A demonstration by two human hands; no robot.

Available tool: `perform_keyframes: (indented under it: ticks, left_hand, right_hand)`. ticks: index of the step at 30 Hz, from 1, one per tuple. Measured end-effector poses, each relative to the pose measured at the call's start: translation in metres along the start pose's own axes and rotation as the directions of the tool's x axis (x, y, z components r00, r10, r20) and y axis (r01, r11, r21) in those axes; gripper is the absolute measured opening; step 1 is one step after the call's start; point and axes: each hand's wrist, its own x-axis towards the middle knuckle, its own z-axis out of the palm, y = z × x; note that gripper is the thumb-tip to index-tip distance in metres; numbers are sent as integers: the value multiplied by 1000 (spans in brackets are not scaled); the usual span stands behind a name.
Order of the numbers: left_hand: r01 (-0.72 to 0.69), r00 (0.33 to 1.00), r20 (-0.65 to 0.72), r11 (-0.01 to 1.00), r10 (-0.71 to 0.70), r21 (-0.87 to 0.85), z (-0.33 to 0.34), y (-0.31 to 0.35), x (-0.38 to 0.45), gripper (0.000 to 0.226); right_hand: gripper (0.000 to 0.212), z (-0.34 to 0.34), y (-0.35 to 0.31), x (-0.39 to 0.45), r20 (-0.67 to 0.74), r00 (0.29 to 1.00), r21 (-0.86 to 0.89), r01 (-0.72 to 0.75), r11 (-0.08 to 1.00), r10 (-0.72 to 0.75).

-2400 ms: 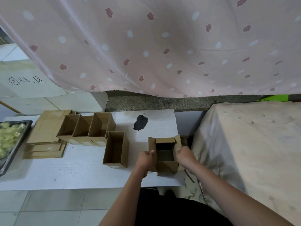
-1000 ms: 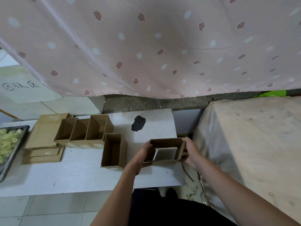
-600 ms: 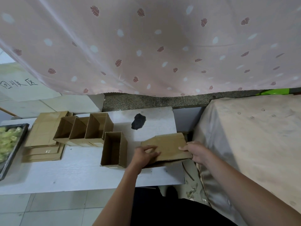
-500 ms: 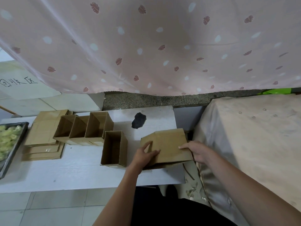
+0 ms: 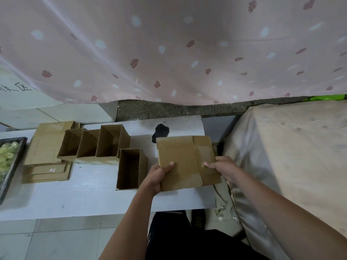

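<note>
A small brown cardboard box [image 5: 185, 160] is held above the right end of the white table [image 5: 90, 196], its flat taped face turned up toward me. My left hand [image 5: 158, 177] grips its near left corner, thumb on top. My right hand [image 5: 223, 167] holds the right side, with fingers lying on the flap by the tape. An open empty box [image 5: 131, 168] stands just left of it. Three more open boxes [image 5: 93, 143] stand in a row behind that.
A stack of flattened cardboard [image 5: 47, 152] lies at the left, beside a dark tray of yellow-green pieces [image 5: 7, 160]. A black stain [image 5: 160, 131] marks the table's back. A cloth-covered surface [image 5: 293, 156] fills the right. A pink curtain [image 5: 169, 49] hangs behind.
The box was upright with its opening toward me, then got tipped over. Its closed face is up now, and it sits a little higher and flatter than half a second ago.
</note>
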Motion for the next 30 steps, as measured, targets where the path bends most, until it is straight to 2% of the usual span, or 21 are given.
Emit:
perform_keyframes:
  ticks: [2, 4, 5, 7, 9, 11, 12, 14, 17, 19, 22, 26, 28, 30]
  left_hand:
    - [-23, 994, -106, 996, 32, 89, -5, -6, 8, 51]
    - [-70, 975, -182, 953, 128, 295, -6, -12, 17, 66]
    - [-78, 965, -193, 898, 177, 432, -5, -14, 22, 78]
    - [-79, 952, -160, 717, 260, 693, 0, -18, 31, 96]
    - [-126, 940, -40, 452, 340, 883, 6, -21, 42, 92]
    - [-216, 933, 147, 185, 328, 959, 13, -25, 57, 82]
    - [-255, 930, 221, 85, 293, 963, 16, -29, 64, 80]
    - [-290, 931, 292, -41, 221, 956, 20, -40, 78, 81]
    - [-257, 933, 291, -174, 213, 951, 17, -57, 100, 85]
    - [-218, 935, 270, -230, 230, 949, 14, -62, 112, 85]
    - [-178, 923, 244, -232, 296, 956, 14, -66, 123, 81]
    - [-156, 886, 254, -266, 388, 951, 15, -75, 128, 87]
    - [-138, 878, 230, -240, 419, 961, 16, -82, 129, 87]
    - [-113, 868, 207, -226, 452, 968, 17, -92, 130, 84]
  right_hand:
    - [53, -1, -7, 6, 10, 1000, 24, 28, 999, -28]
    - [45, -1, -13, 14, -29, 997, -16, 74, 997, -75]
    - [44, 0, -17, 20, -47, 994, -69, 95, 993, -99]
    - [40, 2, -24, 31, -52, 986, -245, 140, 959, -157]
    - [34, 7, -30, 44, -8, 982, -425, 167, 889, -188]
    - [37, 16, -36, 57, 32, 981, -509, 182, 841, -193]
    - [41, 21, -39, 64, 45, 979, -527, 194, 828, -201]
    - [49, 33, -48, 79, 56, 971, -561, 225, 796, -234]
    - [51, 47, -57, 105, 84, 951, -647, 279, 709, -297]
    - [52, 53, -59, 121, 94, 940, -709, 295, 641, -328]
    - [56, 63, -61, 137, 82, 915, -804, 295, 516, -395]
    - [60, 77, -40, 129, 3, 776, -836, 348, 425, -631]
    - [58, 87, -13, 116, -95, 729, -848, 297, 438, -678]
    - [56, 100, 16, 101, -193, 720, -817, 258, 516, -666]
